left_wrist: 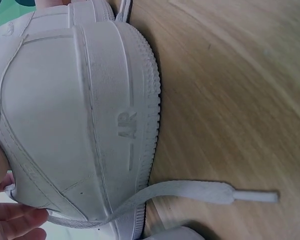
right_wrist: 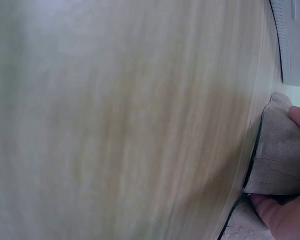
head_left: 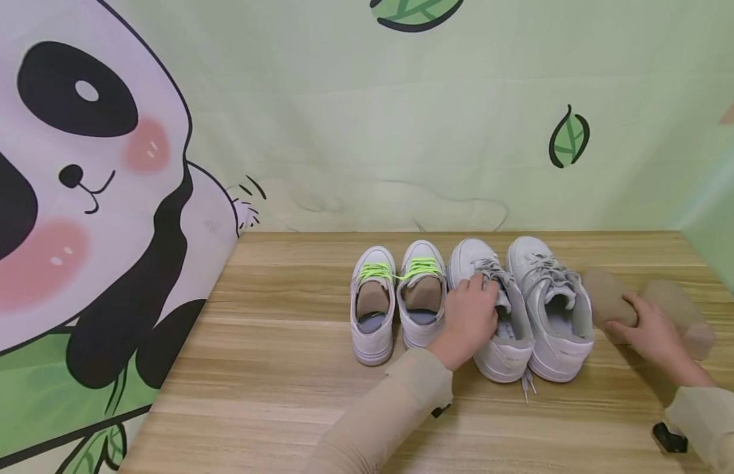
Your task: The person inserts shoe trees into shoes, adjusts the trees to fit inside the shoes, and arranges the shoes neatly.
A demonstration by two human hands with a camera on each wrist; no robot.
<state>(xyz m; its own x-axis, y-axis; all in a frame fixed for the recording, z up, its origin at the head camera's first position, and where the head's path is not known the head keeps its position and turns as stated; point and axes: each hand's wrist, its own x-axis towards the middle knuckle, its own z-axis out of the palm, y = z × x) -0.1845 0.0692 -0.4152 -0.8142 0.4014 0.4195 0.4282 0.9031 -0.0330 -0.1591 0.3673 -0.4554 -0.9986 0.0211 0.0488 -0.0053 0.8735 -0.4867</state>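
The left hand (head_left: 469,322) is gripping a grey-laced white sneaker (head_left: 522,316) at its opening on the tabletop (head_left: 272,382), while the right hand (head_left: 657,336) is clasping a brown shoe insert (head_left: 605,296), with a second insert (head_left: 675,306) lying just beside. An uneven pull on that upper could be risking a tipped shoe, and the loose lace (left_wrist: 190,190) hanging down its side is inviting a snag. I'm only partly seeing the right-hand grip, but too hard a squeeze might be denting the insert.
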